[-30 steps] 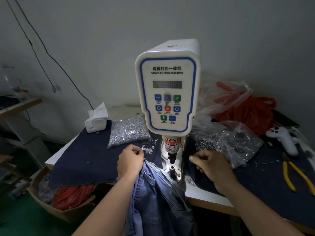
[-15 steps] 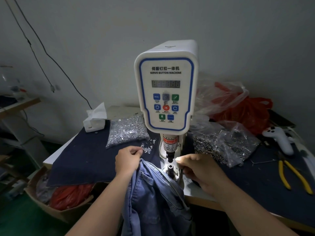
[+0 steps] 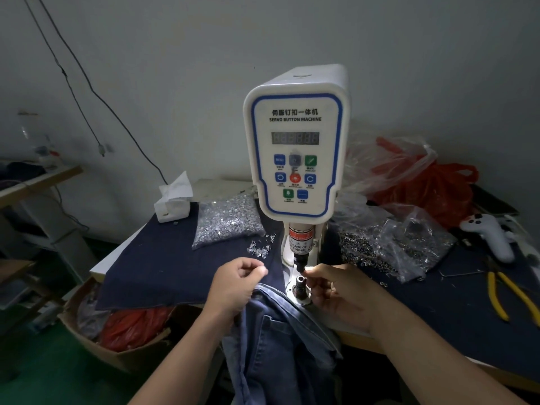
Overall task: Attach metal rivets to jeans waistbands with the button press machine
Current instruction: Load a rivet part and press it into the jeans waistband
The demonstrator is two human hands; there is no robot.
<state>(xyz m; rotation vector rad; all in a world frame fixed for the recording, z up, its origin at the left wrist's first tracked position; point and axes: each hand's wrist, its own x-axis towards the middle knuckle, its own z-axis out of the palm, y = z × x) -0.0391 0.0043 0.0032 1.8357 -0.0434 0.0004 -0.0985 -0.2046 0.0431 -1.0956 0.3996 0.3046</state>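
Loading stage, no rivet visibly set yet: right hand (image 3: 336, 290) fingertips pinched together at the button press machine (image 3: 296, 159) lower die, left hand (image 3: 236, 283) pinching a small rivet part, jeans (image 3: 277, 331) bunched beneath both, pressing remains

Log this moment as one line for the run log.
right hand: pinching something small at press head | left hand: curled near jeans | fabric not under press

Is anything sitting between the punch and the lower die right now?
Yes: the right hand has its fingertips in the gap between the punch and the lower die, apparently seating a small part. The jeans lie below, not yet over the die.
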